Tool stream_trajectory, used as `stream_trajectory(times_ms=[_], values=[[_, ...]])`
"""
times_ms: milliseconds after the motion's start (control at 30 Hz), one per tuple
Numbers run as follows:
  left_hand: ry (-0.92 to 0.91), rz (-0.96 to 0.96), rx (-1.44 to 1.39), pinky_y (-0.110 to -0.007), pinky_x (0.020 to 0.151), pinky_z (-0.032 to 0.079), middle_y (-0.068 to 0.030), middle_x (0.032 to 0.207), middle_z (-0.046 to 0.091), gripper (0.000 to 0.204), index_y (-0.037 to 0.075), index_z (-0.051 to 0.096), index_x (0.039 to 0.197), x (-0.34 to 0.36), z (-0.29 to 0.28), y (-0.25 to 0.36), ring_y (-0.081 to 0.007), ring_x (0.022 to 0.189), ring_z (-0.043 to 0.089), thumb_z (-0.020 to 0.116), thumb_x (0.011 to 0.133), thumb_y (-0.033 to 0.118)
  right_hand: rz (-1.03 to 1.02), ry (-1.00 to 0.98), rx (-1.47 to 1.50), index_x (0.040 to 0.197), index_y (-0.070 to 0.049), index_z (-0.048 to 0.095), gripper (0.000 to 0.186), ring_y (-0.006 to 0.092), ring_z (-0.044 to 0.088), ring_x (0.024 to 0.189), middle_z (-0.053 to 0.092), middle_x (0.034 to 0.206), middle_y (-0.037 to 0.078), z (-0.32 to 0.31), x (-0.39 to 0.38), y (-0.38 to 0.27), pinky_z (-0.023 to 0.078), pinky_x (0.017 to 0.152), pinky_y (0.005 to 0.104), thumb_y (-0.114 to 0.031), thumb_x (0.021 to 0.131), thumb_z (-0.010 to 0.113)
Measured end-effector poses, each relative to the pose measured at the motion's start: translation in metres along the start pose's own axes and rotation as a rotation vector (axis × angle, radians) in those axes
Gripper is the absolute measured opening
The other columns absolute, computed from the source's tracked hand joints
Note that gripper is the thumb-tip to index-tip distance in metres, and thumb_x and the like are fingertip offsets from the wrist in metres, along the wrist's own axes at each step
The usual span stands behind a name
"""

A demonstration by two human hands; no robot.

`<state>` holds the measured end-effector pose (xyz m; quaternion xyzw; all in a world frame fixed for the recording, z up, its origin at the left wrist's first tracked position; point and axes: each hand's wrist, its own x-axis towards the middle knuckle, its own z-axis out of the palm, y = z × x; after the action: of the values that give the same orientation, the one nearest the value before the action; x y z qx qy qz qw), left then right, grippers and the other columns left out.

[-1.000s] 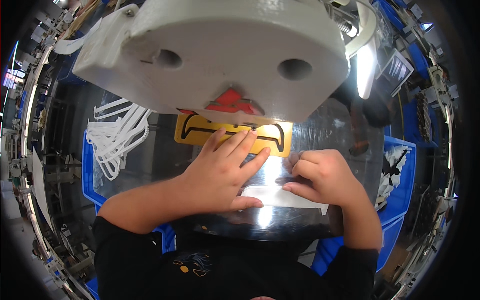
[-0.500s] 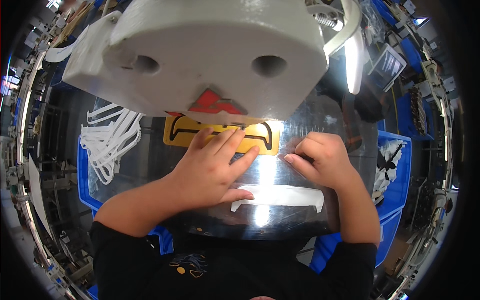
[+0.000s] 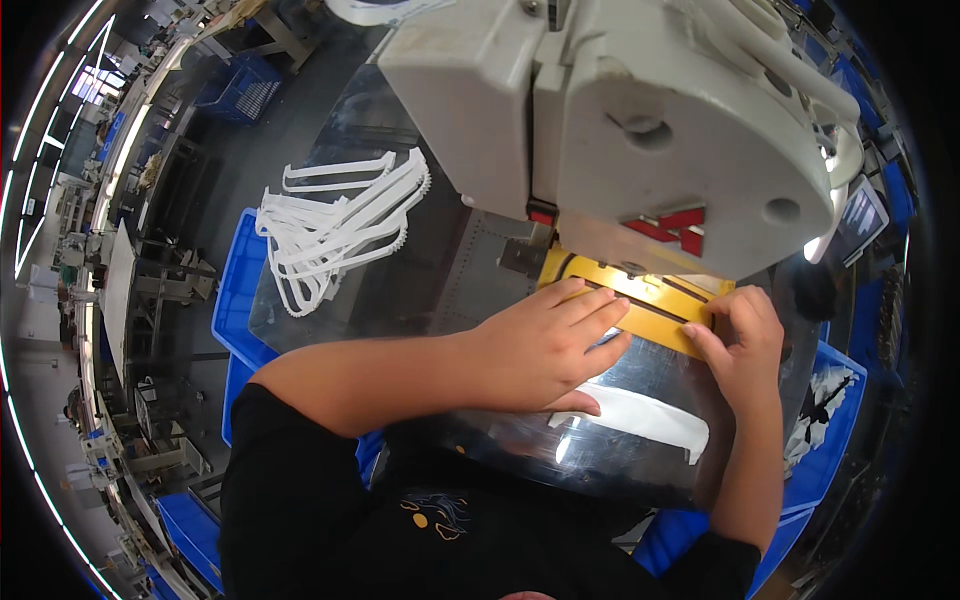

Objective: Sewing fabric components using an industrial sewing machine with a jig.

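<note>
A yellow template plate [image 3: 655, 325] with dark curved slots lies under the head of a white sewing machine [image 3: 700, 150]. My left hand [image 3: 560, 340] rests palm down, fingers apart, their tips on the plate's left part. Its thumb reaches the end of a white curved fabric piece [image 3: 645, 418], which lies flat on the shiny table in front of the plate. My right hand [image 3: 745, 335] is closed at the plate's right end, thumb and bent fingers pinching its edge. The machine head hides the plate's far side.
A heap of white curved strips [image 3: 340, 225] lies on the table's left side. Blue bins [image 3: 235, 285] stand at the left, and another blue bin [image 3: 840, 430] with white and black scraps is at the right. A tablet [image 3: 862, 222] stands at the far right.
The view has swung left, so everything sits further right in it. My right hand has come from beside the plate onto its right end. My left hand stays on the plate.
</note>
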<state>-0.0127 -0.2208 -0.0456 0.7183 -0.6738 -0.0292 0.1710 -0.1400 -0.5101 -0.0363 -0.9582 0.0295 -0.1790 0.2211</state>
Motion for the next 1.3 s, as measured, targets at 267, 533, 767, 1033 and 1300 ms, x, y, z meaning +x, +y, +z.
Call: stream_trajectory(times_ms=[267,533,767,1033,1300], values=[[0.065,0.048,-0.036,-0.053,0.123,0.041,-0.0246,0.15,0.063,0.072,0.001,0.069,0.139,0.005,0.002,0.002,-0.0398,0.145,0.057,0.076,0.095,0.058,-0.136,-0.037,-0.187,0.092,-0.005,0.071,0.029,0.0337,0.063,0.086,0.066,0.09,0.009,-0.024,-0.002,0.012,0.052,0.082,0.0436,-0.01,0.073,0.093],[0.122,0.043,0.003,-0.054,0.118,0.047,-0.0186,0.144,0.067,0.065,0.003,0.073,0.136,-0.001,-0.011,0.003,-0.0364,0.136,0.063,0.082,0.093,0.051,-0.434,0.193,-0.413,0.103,-0.005,0.077,0.024,0.0288,0.072,0.094,0.075,0.101,0.008,-0.027,0.004,0.019,0.055,0.084,0.0441,-0.002,0.079,0.08],[0.069,-0.042,0.036,-0.054,0.12,0.045,-0.0199,0.143,0.068,0.063,0.003,0.075,0.134,-0.002,-0.01,-0.001,-0.0376,0.138,0.061,0.082,0.093,0.05,-0.248,0.132,-0.175,0.093,-0.004,0.074,0.012,0.0331,0.073,0.09,0.074,0.094,0.011,-0.029,-0.007,0.005,0.059,0.1,0.0476,-0.003,0.084,0.081],[0.071,-0.054,0.001,-0.054,0.12,0.044,-0.0199,0.143,0.068,0.061,0.002,0.075,0.133,0.003,-0.008,-0.002,-0.0374,0.138,0.061,0.083,0.093,0.048,-0.25,-0.294,0.128,0.072,-0.007,0.056,0.027,0.0364,0.061,0.07,0.053,0.072,0.013,-0.026,-0.007,-0.006,0.057,0.112,0.0556,-0.011,0.086,0.078],[0.118,-0.077,-0.025,-0.054,0.119,0.045,-0.0192,0.142,0.067,0.062,0.002,0.075,0.132,0.004,-0.007,-0.002,-0.0374,0.136,0.062,0.085,0.091,0.046,-0.162,-0.233,0.21,0.08,-0.005,0.06,0.023,0.0354,0.065,0.084,0.06,0.086,0.013,-0.012,0.002,-0.011,0.058,0.099,0.047,-0.007,0.084,0.082]])
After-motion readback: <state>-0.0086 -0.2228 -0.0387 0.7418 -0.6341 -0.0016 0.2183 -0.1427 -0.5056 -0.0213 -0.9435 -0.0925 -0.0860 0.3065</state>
